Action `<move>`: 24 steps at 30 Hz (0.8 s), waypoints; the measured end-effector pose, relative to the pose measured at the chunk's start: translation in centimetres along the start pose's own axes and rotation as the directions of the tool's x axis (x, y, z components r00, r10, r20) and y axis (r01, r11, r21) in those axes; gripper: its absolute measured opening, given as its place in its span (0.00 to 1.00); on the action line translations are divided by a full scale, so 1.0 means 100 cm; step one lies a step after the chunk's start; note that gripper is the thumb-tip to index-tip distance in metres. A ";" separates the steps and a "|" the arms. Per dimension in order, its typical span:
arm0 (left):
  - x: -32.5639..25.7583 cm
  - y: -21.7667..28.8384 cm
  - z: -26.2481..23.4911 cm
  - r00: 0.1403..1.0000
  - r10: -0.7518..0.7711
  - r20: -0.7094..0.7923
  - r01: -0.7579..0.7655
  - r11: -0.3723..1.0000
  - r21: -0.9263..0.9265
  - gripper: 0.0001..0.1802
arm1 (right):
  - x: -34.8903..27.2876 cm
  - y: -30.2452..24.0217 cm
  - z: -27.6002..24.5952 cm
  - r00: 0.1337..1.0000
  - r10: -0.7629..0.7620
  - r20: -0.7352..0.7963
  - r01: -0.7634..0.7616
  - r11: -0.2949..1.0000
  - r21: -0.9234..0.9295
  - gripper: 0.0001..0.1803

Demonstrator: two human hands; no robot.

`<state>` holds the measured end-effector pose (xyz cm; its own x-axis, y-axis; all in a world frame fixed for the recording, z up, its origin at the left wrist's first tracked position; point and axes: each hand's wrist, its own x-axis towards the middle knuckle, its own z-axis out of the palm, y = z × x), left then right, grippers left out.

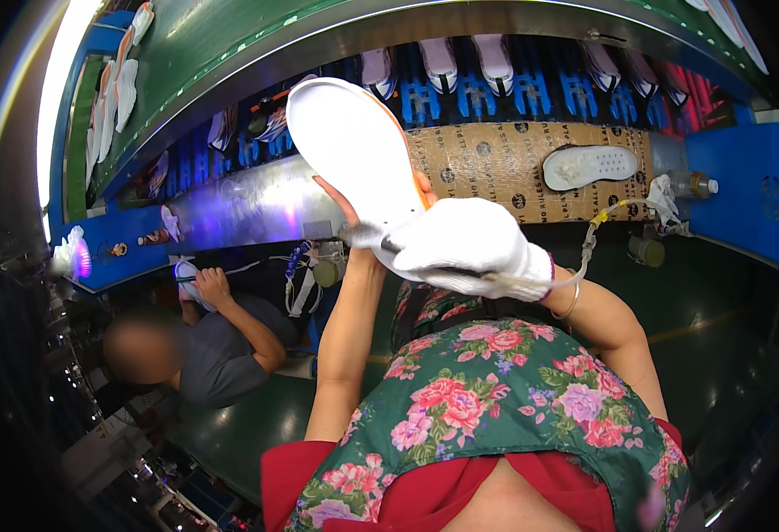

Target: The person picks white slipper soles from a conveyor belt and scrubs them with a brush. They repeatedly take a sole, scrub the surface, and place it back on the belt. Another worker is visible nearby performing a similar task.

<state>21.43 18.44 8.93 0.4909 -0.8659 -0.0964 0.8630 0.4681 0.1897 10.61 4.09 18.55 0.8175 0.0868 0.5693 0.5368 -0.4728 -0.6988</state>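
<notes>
Co-worker (203, 350) at far left, grey shirt, bent over white shoe part (193, 285) at conveyor edge. Left hand (365, 208) bare, raised, fingers clasped round white shoe sole (354, 146), held tilted above bench. Right hand (465, 244) in white glove, closed on thin tool (389, 244), probably brush, tip touching sole's lower edge. Further right, second white sole (589, 166) lies flat on brown cardboard sheet (496, 164). Plastic bottle (695, 184) beside it.

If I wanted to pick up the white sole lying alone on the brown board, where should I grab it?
Probably across its narrow middle, coming from above. The sole lies flat and lengthwise on the brown board, tread up, with bare board along both long edges, so fingers could likely pinch those edges there.
</notes>
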 end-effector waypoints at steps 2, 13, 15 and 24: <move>0.004 0.005 0.004 0.997 0.028 0.068 -0.028 1.000 -0.008 0.66 | 0.004 0.000 -0.005 0.999 0.014 -0.049 -0.011 0.998 0.067 0.12; 0.016 0.024 0.007 0.985 0.086 0.150 -0.087 0.996 0.000 0.67 | -0.001 -0.002 0.006 0.996 0.051 -0.073 -0.059 0.992 -0.114 0.17; 0.023 0.024 0.009 0.973 0.140 0.184 -0.136 0.990 -0.035 0.65 | -0.006 -0.003 0.016 0.999 -0.029 -0.036 0.023 0.987 -0.162 0.17; 0.029 0.039 0.003 0.975 0.143 0.170 -0.155 0.986 0.057 0.60 | -0.014 -0.002 0.021 1.000 -0.014 0.020 0.019 0.955 -0.295 0.21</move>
<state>26.16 17.72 9.67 0.5820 -0.8070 0.0998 0.7682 0.5859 0.2580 9.76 5.89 16.99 0.8143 0.1111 0.5697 0.4668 -0.7088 -0.5289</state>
